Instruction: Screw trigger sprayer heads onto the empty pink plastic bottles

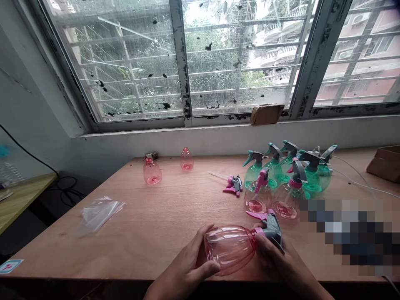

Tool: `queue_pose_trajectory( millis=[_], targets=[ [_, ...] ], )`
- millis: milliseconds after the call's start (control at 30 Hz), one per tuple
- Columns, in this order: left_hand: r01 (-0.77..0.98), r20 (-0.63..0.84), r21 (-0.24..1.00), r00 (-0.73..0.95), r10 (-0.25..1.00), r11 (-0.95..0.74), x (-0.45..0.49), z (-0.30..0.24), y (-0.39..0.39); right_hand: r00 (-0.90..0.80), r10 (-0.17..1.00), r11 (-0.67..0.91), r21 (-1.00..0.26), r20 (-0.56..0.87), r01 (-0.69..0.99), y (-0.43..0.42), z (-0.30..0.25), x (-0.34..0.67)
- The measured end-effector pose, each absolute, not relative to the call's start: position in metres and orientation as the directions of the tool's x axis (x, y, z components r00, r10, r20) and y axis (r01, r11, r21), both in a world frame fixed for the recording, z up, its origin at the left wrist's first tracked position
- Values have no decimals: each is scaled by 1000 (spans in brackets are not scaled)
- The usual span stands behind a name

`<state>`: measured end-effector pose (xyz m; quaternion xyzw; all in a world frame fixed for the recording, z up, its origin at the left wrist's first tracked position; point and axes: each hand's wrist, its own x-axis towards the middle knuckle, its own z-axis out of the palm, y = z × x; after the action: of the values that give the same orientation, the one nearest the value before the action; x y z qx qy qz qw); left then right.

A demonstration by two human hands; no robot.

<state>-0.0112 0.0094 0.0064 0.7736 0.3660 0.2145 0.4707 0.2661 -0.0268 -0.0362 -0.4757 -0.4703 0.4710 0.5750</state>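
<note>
The left hand (pixel 187 260) and the right hand (pixel 268 258) are close together, clamped on one pink clear plastic spray bottle (pixel 229 250), held on its side near the front edge of the table (pixel 150 216). The left wraps its body; the right grips its neck, beside the grey trigger head (pixel 272 231).

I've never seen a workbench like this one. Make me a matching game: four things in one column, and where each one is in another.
Things:
1. Pink translucent plastic bottle with grey-and-pink trigger sprayer
2. Pink plastic bottle without a sprayer
3. Crumpled clear plastic bag
4. Brown cardboard package

Places:
A. On the window ledge
B. Between the left hand and right hand
C. Near the window, at the far edge of the wooden table
D. Lying on the table's left side

Pairs: 1-B, 2-C, 3-D, 4-A
</note>
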Motion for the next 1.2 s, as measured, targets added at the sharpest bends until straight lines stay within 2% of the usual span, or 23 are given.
queue_pose_trajectory(
  millis=[567,1000,1200],
  targets=[
    [358,-4,886,641,767,-294,-12,5,10,70,996,65,-996,61,-64,-27,-34,268],
    [366,-4,882,636,772,-297,-12,5,10,154,986,76,-994,64,-77,-28,-37,265],
    [361,8,878,644,765,-313,-12,3,11,140,989,71,-992,57,-101,-28,-37,265]
  ],
)
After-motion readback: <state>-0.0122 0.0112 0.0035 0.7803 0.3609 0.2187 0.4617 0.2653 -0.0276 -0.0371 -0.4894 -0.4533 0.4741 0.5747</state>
